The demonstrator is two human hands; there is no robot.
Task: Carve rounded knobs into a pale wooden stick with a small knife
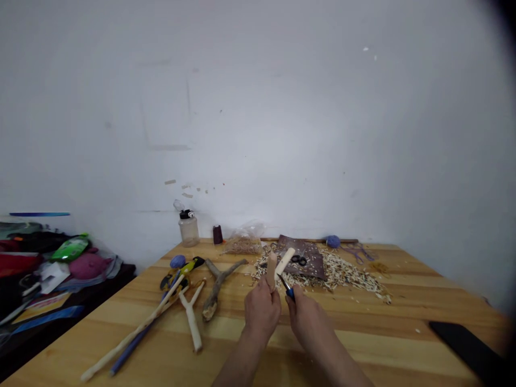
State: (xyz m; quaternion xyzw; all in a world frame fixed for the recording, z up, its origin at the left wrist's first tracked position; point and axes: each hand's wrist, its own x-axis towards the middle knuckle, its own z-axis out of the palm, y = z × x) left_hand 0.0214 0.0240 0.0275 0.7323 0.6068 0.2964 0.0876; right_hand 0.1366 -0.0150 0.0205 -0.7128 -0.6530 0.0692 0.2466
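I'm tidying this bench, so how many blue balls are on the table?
2. One blue ball sits on the wooden table beside a yellow-and-black tool handle; the other is at the back, by the brown mat. Others could be hidden under the wood shavings.

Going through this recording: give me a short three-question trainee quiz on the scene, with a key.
1. One hand holds a pale wooden stick. Which hand holds the blue-handled knife?
2. True or false: the black-handled scissors lie on the dark sheet.
3. What pale material is scattered around that sheet?

Key: 1. The right hand. 2. True. 3. Wood shavings.
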